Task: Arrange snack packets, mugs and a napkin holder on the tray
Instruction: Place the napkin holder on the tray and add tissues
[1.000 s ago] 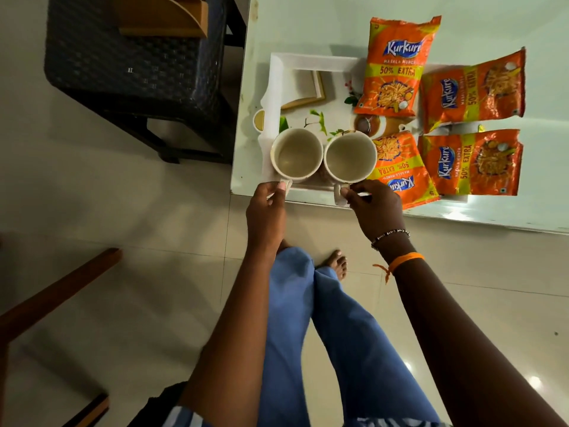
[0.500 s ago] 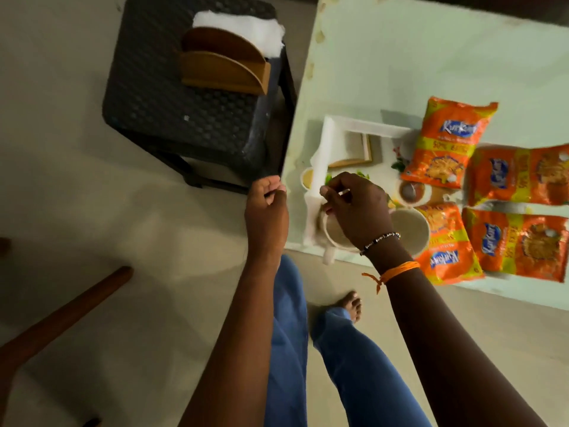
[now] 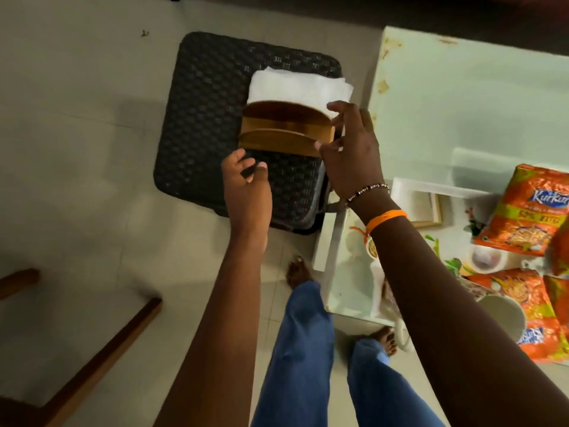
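A wooden napkin holder with white napkins stands on a black woven stool. My right hand is spread around its right end, thumb at the front plate and fingers at the napkins. My left hand is open just below the holder's left front corner, apart from it. On the right, the white tray holds a white mug and orange snack packets. My right arm hides a second mug.
The tray lies on a pale green table whose left edge runs close beside the stool. Wooden chair parts cross the floor at the lower left. My legs and bare feet are on the tiles below the table's corner.
Both hands have left the mugs on the tray and moved left and away to the stool. The view swung left, bringing the napkin holder to the middle.
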